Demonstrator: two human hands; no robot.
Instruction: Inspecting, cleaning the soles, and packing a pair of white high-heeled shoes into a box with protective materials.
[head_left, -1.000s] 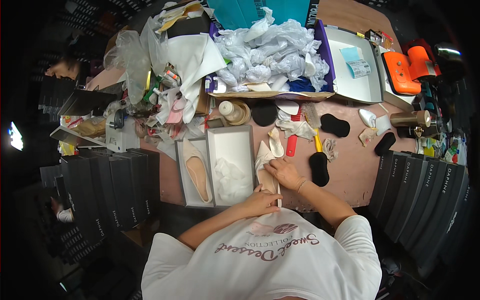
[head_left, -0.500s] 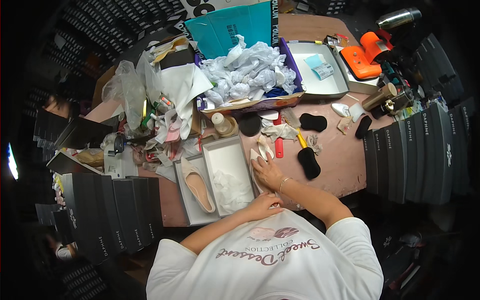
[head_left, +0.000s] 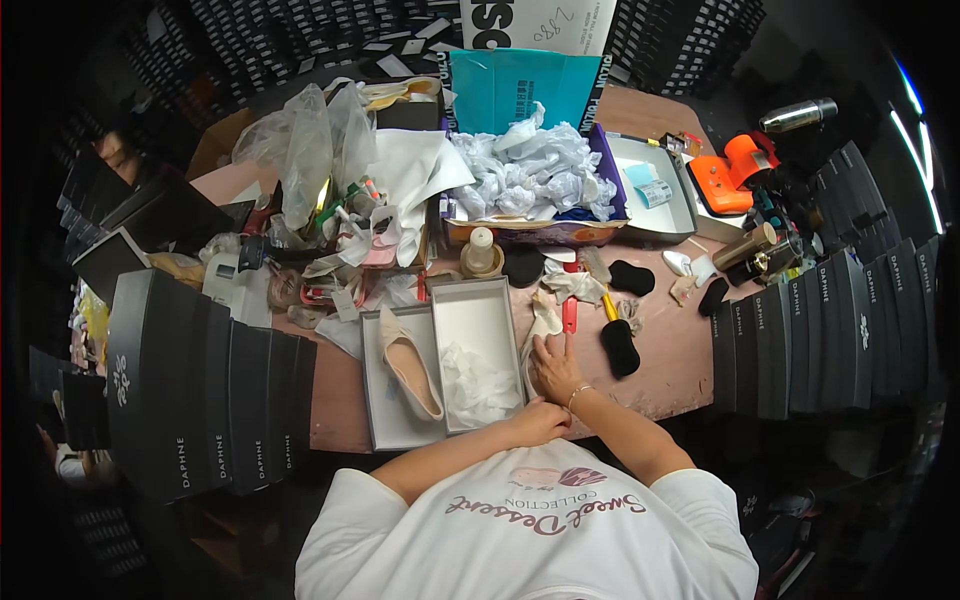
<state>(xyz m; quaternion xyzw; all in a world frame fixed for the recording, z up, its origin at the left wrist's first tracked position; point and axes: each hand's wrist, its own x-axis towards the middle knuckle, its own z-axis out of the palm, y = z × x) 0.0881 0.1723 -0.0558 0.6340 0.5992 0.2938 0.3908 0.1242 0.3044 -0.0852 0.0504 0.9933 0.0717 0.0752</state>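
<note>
My right hand [head_left: 556, 366] lies on the heel end of a pale beige shoe [head_left: 545, 322] that rests on the brown table [head_left: 672, 372], just right of an open grey shoe box [head_left: 470, 302]. White tissue paper [head_left: 480, 385] lines the box. My left hand [head_left: 540, 421] is curled at the table's front edge, right below my right hand and touching its wrist. Whether it holds anything is hidden. A second beige pointed shoe [head_left: 408, 365] lies in the box lid [head_left: 385, 432] to the left.
Black insole pads [head_left: 620, 347] and a red tool [head_left: 569, 315] lie right of my hands. A purple box of crumpled white paper [head_left: 535, 178], a small bottle [head_left: 481, 250] and plastic bags [head_left: 305, 150] fill the back. Stacked black shoe boxes [head_left: 210, 390] flank both sides [head_left: 830, 330].
The view has shifted, so the table sits further left and lower in the picture. My hands stay together at the pale shoe beside the open box.
</note>
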